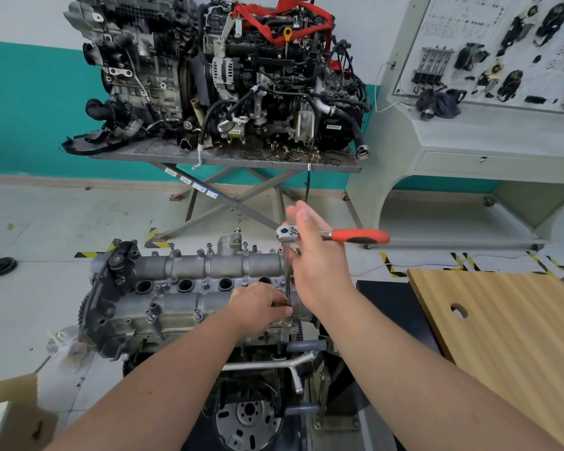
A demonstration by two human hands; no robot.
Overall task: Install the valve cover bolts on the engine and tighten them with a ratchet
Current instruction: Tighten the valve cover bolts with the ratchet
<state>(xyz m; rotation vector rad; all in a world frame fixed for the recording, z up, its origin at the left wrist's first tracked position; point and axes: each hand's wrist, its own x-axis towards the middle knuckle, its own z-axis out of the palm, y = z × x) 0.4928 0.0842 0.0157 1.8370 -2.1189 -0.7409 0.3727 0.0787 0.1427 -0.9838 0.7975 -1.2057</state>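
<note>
The grey valve cover (183, 301) lies across the engine in front of me, with several bolts (196, 312) standing in its holes. A ratchet (358, 236) with a red and black handle stands on a long extension bar (287, 271) at the cover's right end. My left hand (261, 309) grips the lower end of the extension where the socket meets the cover. My right hand (316, 255) is beside the ratchet head with straight fingers, its palm against the handle's metal neck; the handle sticks out to the right.
A second engine (222, 76) sits on a metal stand (228, 157) behind. A wooden board (502, 320) lies at the right, a training panel (489, 47) at the far right, a cardboard box (10, 415) at the lower left. The flywheel (248, 421) shows below.
</note>
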